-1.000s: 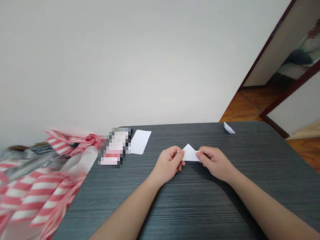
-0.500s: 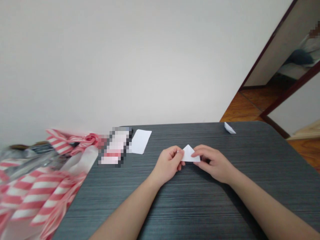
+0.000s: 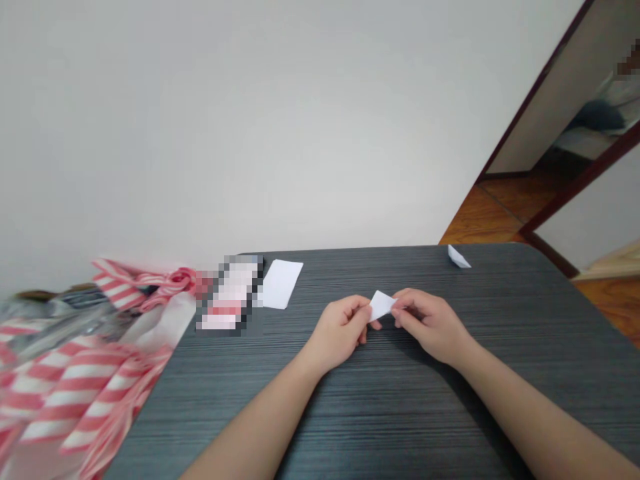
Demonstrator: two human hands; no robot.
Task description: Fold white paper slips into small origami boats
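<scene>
I've got a pink-and-white striped plastic bag at ten o'clock, and a white paper sheet lies at eleven on the dark wood-grain table. A small folded paper sits at one o'clock.
</scene>
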